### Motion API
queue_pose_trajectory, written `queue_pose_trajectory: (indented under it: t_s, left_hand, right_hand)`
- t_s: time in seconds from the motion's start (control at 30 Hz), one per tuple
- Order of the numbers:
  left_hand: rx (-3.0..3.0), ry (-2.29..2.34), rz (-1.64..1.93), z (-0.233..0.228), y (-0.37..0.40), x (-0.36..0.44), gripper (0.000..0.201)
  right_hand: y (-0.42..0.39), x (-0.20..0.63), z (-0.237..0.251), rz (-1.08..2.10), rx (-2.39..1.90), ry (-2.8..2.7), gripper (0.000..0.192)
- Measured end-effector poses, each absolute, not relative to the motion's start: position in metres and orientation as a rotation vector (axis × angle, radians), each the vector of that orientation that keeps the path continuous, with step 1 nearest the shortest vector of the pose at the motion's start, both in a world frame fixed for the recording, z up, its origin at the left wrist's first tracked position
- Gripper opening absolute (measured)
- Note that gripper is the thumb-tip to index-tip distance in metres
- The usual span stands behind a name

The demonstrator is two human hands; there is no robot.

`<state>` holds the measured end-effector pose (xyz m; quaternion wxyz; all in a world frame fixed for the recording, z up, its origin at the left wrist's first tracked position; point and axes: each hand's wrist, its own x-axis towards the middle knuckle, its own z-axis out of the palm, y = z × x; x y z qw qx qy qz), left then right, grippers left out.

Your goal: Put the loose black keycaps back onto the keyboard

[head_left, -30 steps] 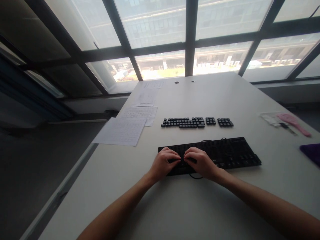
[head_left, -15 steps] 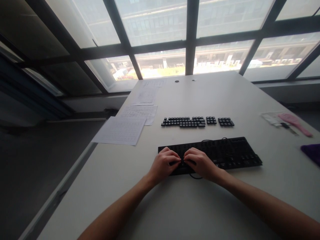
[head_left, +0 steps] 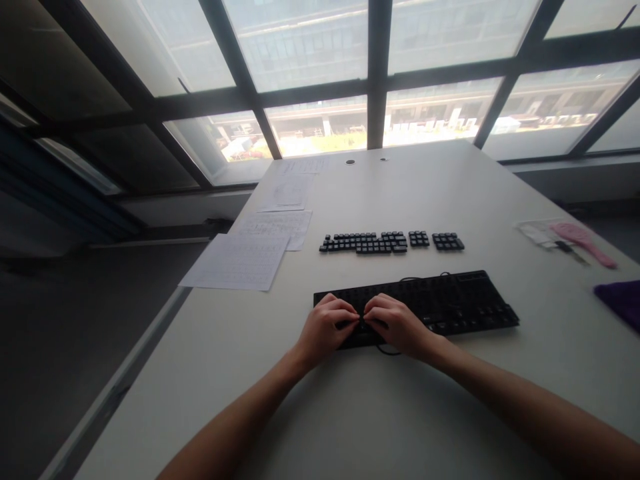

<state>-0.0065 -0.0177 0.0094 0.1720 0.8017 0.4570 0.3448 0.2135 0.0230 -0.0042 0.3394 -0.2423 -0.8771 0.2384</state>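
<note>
A black keyboard (head_left: 460, 303) lies slightly slanted on the white table, many of its key places bare of caps and some caps still along its near right side. Over its left part, my left hand (head_left: 327, 327) and my right hand (head_left: 397, 325) face each other, fingertips almost meeting. Both are closed in a pinch around a small dark piece, which looks like a keycap (head_left: 361, 320); the fingers mostly hide it. Beyond the keyboard, loose black keycaps (head_left: 365, 243) are set out in keyboard-like groups, with a small block (head_left: 419, 239) and a number-pad block (head_left: 448, 241) to the right.
Printed sheets of paper (head_left: 235, 261) run along the table's left edge. At the right lie a pink hairbrush-like object (head_left: 583, 241), a clear plastic bag (head_left: 537, 233) and a purple cloth (head_left: 620, 300). The keyboard's cable (head_left: 387, 351) shows under its near edge. Windows (head_left: 320, 123) stand behind the table.
The whole view has shifted a little, so everything appears slightly further left. Both hands keep their pinch at the same spot on the keyboard.
</note>
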Motion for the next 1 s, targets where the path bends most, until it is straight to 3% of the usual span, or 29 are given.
queue_pose_trajectory:
  t_s: [0.43, 1.0]
  left_hand:
    - [2.497, 1.343, 0.831, 0.0125, -0.0222, -0.0024, 0.014]
    - [2.551, 1.319, 0.894, 0.0096, -0.0268, 0.0011, 0.012]
  right_hand:
    - [0.0205, 0.2132, -0.0041, 0.587, -0.643, -2.325, 0.019]
    - [0.0181, 0.2127, -0.0019, 0.507, -0.672, -2.394, 0.016]
